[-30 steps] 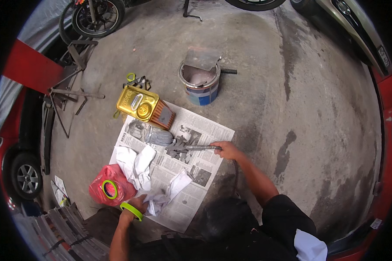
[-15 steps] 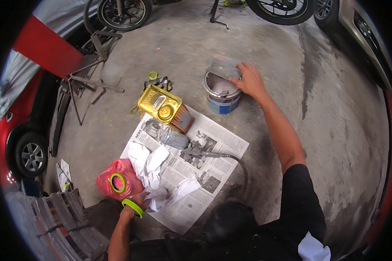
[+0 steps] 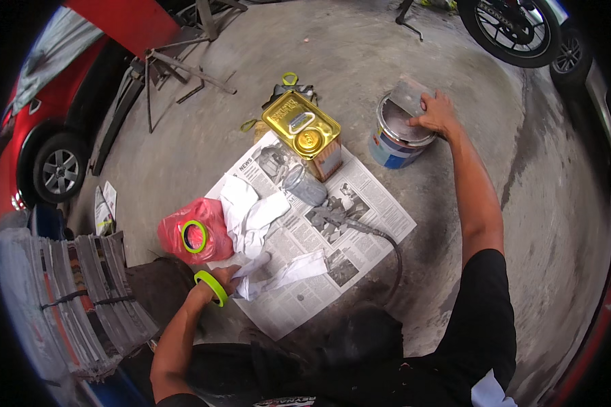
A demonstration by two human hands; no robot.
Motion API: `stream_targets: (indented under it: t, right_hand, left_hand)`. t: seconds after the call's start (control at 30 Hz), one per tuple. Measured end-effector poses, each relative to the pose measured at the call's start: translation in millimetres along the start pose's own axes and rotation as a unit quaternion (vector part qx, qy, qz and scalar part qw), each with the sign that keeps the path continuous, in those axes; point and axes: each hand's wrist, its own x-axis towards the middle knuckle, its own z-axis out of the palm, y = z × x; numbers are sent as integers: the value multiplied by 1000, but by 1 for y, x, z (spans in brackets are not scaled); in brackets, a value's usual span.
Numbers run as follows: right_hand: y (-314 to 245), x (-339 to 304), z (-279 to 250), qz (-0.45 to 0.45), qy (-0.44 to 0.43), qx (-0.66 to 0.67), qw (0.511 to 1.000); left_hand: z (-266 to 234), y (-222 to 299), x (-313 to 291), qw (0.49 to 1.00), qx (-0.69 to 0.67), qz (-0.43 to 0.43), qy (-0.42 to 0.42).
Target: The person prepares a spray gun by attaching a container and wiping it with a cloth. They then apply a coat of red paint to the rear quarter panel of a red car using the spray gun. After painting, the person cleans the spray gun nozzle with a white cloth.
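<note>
My right hand (image 3: pixel 436 117) is closed on the right edge of a thin, flat grey sheet (image 3: pixel 409 95), slanted across the far side of a tin's mouth. That tin (image 3: pixel 395 150) is blue and white, with pale grey stuff inside it. A white cloth (image 3: pixel 252 266) is in my left hand (image 3: pixel 225 277), which wears a lime-green band (image 3: pixel 212 287) at the wrist; the fingertips are partly hidden. The cloth trails over the newspaper (image 3: pixel 285 305). Beyond it lies another crumpled white cloth (image 3: pixel 251 210), beside a red plastic bag (image 3: pixel 173 234) with a lime-green ring (image 3: pixel 195 236) on it.
A gold rectangular can (image 3: pixel 302 122) stands at the newspaper's far edge. Nearer are a grey cup (image 3: pixel 304 186) and a spray gun (image 3: pixel 336 216) with a hose. A tied newspaper stack (image 3: pixel 81 305) sits at left, below a metal stand (image 3: pixel 183 64). A motorcycle wheel (image 3: pixel 512 30) is far right.
My view has shifted, so the scene sits differently in the picture. The right hand still grips the sheet at the tin, now tilted more. The left hand has drawn the cloth up slightly.
</note>
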Motion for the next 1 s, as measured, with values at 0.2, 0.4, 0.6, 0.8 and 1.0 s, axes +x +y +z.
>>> stream_targets:
  t: [0.2,0.4,0.6,0.8,1.0]
  right_hand:
    - [-4,-21,-4,21,73,37,996]
    - [20,-54,12,36,220,163,961]
    - [32,-75,3,27,136,654,744]
    - [-23,-152,-24,-122,15,942,313]
    - [-13,-147,-6,-77,14,942,325]
  left_hand:
    - [2,-1,7,1000,-18,-15,-16]
    - [5,-10,16,1000,-2,8,-3]
    - [17,-21,28,996,-10,92,18]
    - [38,-21,41,996,22,77,-26]
    - [20,-3,38,996,64,58,-28]
